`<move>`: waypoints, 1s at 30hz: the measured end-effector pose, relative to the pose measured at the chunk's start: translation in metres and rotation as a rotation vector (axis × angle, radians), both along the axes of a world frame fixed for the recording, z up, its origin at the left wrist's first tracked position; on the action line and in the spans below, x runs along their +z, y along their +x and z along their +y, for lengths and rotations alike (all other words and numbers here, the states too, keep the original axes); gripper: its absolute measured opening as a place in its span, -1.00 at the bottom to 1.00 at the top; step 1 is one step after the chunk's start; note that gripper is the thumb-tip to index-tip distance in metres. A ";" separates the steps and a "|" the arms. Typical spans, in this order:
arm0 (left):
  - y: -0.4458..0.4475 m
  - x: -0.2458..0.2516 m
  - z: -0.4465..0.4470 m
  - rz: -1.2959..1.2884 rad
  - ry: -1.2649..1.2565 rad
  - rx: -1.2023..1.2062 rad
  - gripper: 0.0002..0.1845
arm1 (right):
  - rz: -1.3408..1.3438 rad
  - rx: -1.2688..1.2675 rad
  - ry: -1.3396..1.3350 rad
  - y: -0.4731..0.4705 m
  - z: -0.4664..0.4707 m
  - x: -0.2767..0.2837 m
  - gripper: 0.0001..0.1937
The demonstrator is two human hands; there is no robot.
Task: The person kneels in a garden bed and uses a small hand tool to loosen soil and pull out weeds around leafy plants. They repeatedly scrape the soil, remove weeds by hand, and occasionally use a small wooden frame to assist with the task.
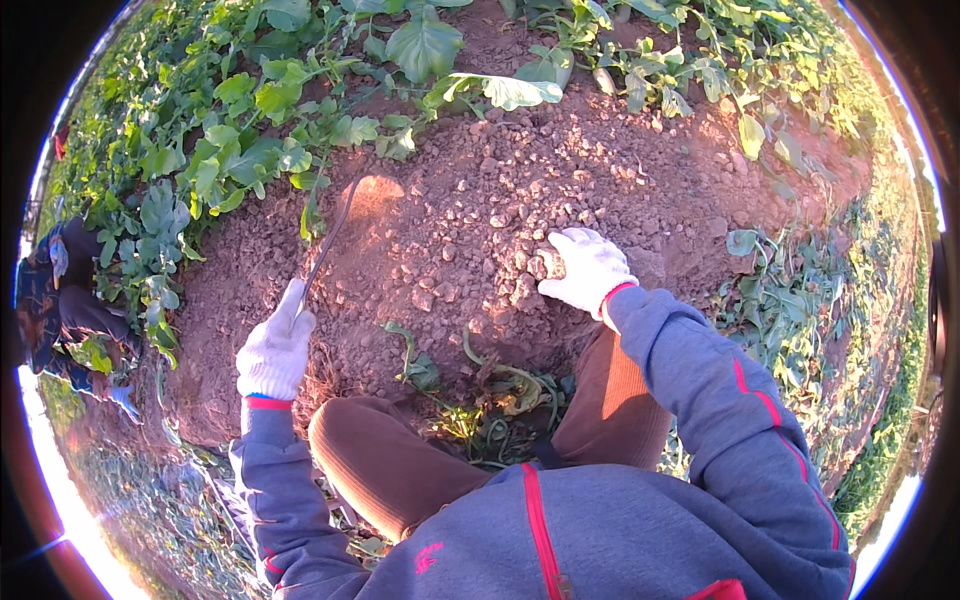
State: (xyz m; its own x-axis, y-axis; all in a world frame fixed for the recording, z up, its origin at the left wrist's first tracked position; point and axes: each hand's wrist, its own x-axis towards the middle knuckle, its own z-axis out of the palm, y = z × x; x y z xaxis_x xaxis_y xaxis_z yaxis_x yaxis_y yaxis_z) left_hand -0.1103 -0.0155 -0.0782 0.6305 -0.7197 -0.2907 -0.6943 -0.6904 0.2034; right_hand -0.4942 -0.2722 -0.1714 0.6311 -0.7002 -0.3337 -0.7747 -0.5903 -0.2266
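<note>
My left hand (277,349), in a white knitted glove, grips a hand tool with a thin, dark, bent metal shank (328,244). The shank reaches up over the soil, and a sunlit orange-brown patch (379,189) lies at its far end. I cannot tell whether that patch is the tool's blade or bare earth. In a matching glove, my right hand (589,270) is low over the crumbly soil (457,232). A tan clod of soil (553,262) sits between its thumb and fingers. The grip inside both gloves is partly hidden.
Leafy green plants (225,150) grow ahead and to the left, with more plants (645,60) at upper right. Cut or wilted leaves (780,307) lie at right. Stems (517,382) lie between my knees. Another person (64,300) crouches at the left edge.
</note>
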 end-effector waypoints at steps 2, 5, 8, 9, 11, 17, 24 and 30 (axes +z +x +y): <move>-0.009 -0.024 -0.032 0.011 -0.119 -0.107 -0.41 | 0.010 0.001 0.018 0.001 -0.001 0.001 -0.12; -0.033 -0.065 -0.069 -0.021 -0.070 -0.148 -0.38 | 0.035 0.000 0.058 0.003 -0.003 0.003 -0.11; -0.035 -0.091 -0.089 0.005 0.193 -0.197 -0.39 | 0.061 0.008 0.047 0.006 -0.004 0.007 -0.12; -0.033 -0.097 -0.090 0.002 0.167 -0.171 -0.39 | 0.047 0.006 0.044 0.007 -0.003 0.008 -0.12; -0.026 -0.105 -0.090 0.025 0.055 -0.133 -0.38 | 0.065 0.001 0.039 0.007 -0.002 0.009 -0.12; 0.017 -0.107 -0.063 -0.087 0.216 -0.022 -0.43 | 0.029 0.006 0.028 0.006 -0.002 0.006 -0.13; 0.041 -0.058 0.086 -0.148 0.335 0.077 -0.41 | 0.055 -0.011 0.025 0.003 -0.002 -0.003 -0.08; 0.019 -0.014 0.165 -0.168 0.331 0.355 -0.38 | 0.050 -0.007 0.035 0.002 -0.003 -0.006 -0.07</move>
State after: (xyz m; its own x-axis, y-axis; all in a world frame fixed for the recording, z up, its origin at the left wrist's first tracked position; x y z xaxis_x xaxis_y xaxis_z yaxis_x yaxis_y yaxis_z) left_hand -0.0909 0.1496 -0.0917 0.8770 -0.3393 -0.3402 -0.4097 -0.8980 -0.1604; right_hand -0.4919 -0.2750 -0.1779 0.6084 -0.6915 -0.3894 -0.7895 -0.5774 -0.2081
